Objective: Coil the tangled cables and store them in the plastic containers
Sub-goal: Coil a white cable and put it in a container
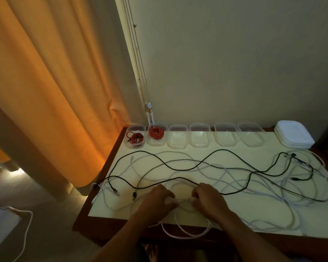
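Left grip (160, 198) and right grip (206, 199) both curl on a white cable (187, 237), shaping a loop at the front edge of the desk (261, 210) with its slack hanging over. Along the back, the two leftmost containers (133, 146) already hold coiled red cables (155, 132). The four clear containers (225, 127) to their right hold nothing, and a stack of white lids (293, 135) sits far right. Black cables (222, 150) and pale ones sprawl tangled across the desk, so I judge that most of the coiling remains.
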### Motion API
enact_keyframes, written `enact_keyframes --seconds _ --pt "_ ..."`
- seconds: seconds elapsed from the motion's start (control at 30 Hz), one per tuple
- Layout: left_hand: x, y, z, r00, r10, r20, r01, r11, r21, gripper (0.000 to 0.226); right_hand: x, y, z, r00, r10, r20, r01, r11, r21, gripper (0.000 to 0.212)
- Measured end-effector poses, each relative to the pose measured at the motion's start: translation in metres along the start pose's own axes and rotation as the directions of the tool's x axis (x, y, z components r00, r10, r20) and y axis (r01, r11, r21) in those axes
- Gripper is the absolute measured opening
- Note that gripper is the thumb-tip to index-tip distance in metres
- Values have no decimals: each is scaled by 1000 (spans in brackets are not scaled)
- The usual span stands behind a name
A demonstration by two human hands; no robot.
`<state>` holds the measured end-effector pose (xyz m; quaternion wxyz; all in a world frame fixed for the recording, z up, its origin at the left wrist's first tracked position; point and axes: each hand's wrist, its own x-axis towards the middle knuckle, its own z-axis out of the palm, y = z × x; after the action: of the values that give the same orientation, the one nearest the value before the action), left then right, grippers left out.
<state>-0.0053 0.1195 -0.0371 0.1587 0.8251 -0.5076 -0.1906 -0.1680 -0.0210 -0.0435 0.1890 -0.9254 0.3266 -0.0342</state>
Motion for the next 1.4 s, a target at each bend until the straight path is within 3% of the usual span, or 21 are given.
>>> enact_keyframes --seconds 0.1,0.17,0.23,0.33,0.5,0.6,0.7,0.77,0.9,1.0,1.13,1.3,1.4 --pt "-5 0 6 999 -31 23 30 999 42 55 0 2 -4 992 20 -124 -12 998 65 9" --pt "-7 0 8 998 -65 -22 65 997 30 39 2 7 -9 971 59 -231 -24 988 150 5" --pt "-8 -1 8 989 -90 -118 76 990 -115 18 4 11 -17 951 101 -294 -29 970 240 13" --pt "-11 4 -1 964 -156 -217 75 937 -340 19 10 17 -29 933 136 -333 -26 949 314 20" --pt "-10 21 -44 882 -269 -387 1 822 -570 10 16 37 -46 903 242 -355 -169 960 223 11" --pt "-11 32 -68 882 -274 -383 -49 755 -654 8 11 34 -58 913 272 -304 -232 959 160 27" --pt "-11 52 -85 879 -217 -425 -97 791 -604 8 3 10 -71 941 132 -310 -68 975 210 30" --pt "-13 66 -97 863 -169 -477 -148 817 -557 11 -4 -14 -81 958 21 -284 77 941 330 36" --pt "-21 95 -124 890 -117 -440 -233 713 -661 9 -18 -53 -97 979 -113 -168 188 817 545 28" --pt "-25 106 -145 862 -163 -480 -280 636 -719 13 -24 -62 -104 985 -97 -141 165 759 630 11" --pt "-27 107 -173 873 -187 -450 -308 503 -808 20 -30 -65 -115 989 -5 -149 113 672 732 14" --pt "-30 125 -195 916 -44 -400 -323 512 -796 17 -32 -80 -143 946 5 -325 251 622 741 21" --pt "-33 137 -211 923 19 -385 -339 514 -788 12 -28 -91 -167 914 -15 -406 315 657 685 5"
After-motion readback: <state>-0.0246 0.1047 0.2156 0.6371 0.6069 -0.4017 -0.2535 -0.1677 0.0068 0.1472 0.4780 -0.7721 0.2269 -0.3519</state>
